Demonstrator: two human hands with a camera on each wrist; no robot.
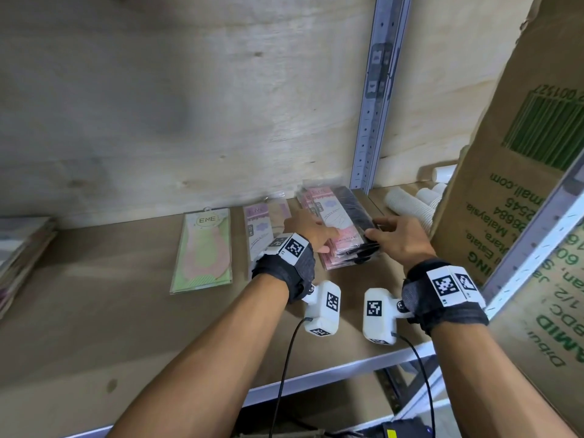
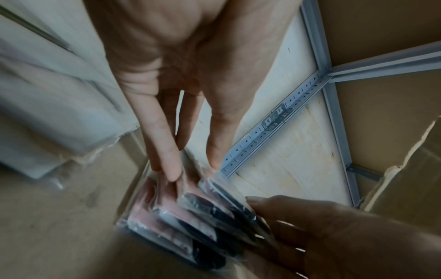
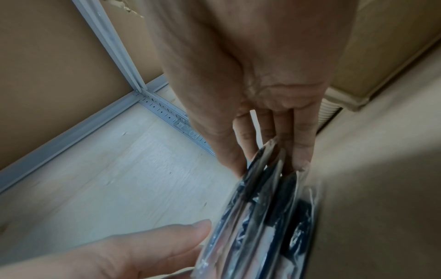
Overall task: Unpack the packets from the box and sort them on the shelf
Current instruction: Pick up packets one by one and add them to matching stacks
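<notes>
A stack of pink and black packets (image 1: pixel 339 216) in clear wrap lies on the wooden shelf (image 1: pixel 94 311), near the grey upright. My left hand (image 1: pixel 311 233) lies with straight fingers against the stack's left side; the left wrist view shows its fingertips (image 2: pixel 174 169) touching the stack of packets (image 2: pixel 190 217). Thumb above and fingers curled, my right hand (image 1: pixel 387 233) grips the stack's near right corner. In the right wrist view its fingers (image 3: pixel 300 151) run along the packets (image 3: pixel 262 226). The torn cardboard box (image 1: pixel 512 191) stands at the right.
A green packet (image 1: pixel 202 251) and a lilac packet (image 1: pixel 260 226) lie flat left of the stack. Another pile of packets (image 1: pixel 22 248) sits at the far left. White paper cups (image 1: pixel 410 203) lie behind the grey upright (image 1: pixel 376 99), beside the box.
</notes>
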